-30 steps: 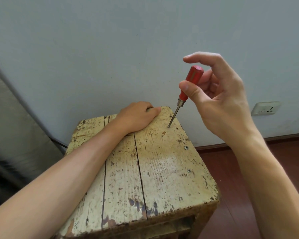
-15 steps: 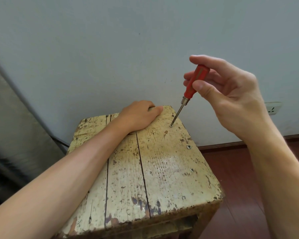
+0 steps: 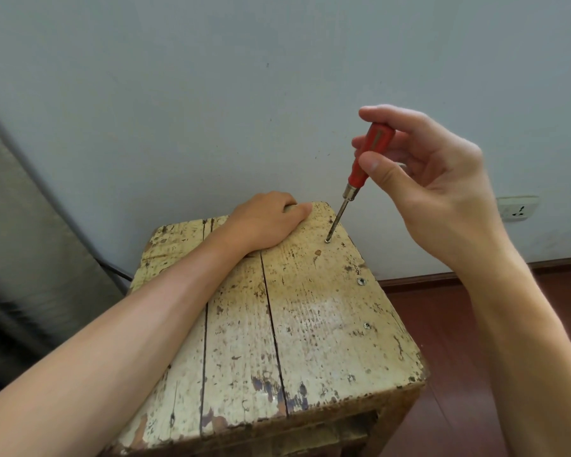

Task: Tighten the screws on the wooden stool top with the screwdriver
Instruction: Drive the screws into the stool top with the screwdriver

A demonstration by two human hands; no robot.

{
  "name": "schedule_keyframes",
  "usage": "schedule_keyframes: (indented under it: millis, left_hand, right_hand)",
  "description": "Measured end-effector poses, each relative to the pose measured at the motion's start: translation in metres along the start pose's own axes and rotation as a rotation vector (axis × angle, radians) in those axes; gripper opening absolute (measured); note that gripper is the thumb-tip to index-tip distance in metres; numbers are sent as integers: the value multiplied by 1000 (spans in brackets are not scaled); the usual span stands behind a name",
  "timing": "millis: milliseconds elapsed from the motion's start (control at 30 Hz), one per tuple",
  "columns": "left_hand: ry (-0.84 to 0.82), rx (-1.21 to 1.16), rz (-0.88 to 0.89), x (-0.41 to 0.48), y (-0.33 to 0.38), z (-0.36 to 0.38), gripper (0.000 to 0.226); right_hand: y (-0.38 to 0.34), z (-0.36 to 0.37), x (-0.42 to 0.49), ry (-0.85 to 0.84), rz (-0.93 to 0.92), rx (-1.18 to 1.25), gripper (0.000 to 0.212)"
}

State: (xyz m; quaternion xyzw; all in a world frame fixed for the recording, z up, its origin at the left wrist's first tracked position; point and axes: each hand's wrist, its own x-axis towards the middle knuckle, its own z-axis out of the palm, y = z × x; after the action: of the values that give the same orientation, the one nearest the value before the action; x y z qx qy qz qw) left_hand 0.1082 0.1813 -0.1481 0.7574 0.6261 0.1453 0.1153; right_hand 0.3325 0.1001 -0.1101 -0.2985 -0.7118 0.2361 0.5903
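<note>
A worn, cream-painted wooden stool top [image 3: 310, 318] made of planks fills the lower middle of the head view. My right hand [image 3: 435, 192] pinches the red handle of a small screwdriver [image 3: 363, 163] between thumb and fingers. The metal shaft slants down and its tip sits in a screw [image 3: 327, 240] near the far right corner. Two more screws [image 3: 362, 281] [image 3: 366, 325] lie along the right edge, nearer to me. My left hand [image 3: 264, 225] grips the far edge of the stool, fingers curled over it.
A pale wall [image 3: 211, 94] stands directly behind the stool, with a white socket [image 3: 516, 208] low at the right. Dark red floor [image 3: 459, 341] and a brown skirting board lie to the right. A grey slanted panel [image 3: 23, 242] and a dark cable are at the left.
My right hand has turned on the screwdriver handle and shifted its grip, the fingers now more closed around it. The tip stays on the same screw. My left hand has not moved.
</note>
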Motion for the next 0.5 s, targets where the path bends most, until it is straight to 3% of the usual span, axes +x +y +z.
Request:
schedule_keyframes:
  millis: [167,500]
  left_hand:
    - [5,4,-2,0,0,0,50]
    - [10,-5,5,1,-2,2,49]
  right_hand:
    - [0,-9,1,-149,18,121,45]
    - [0,10,-1,106,3,0,37]
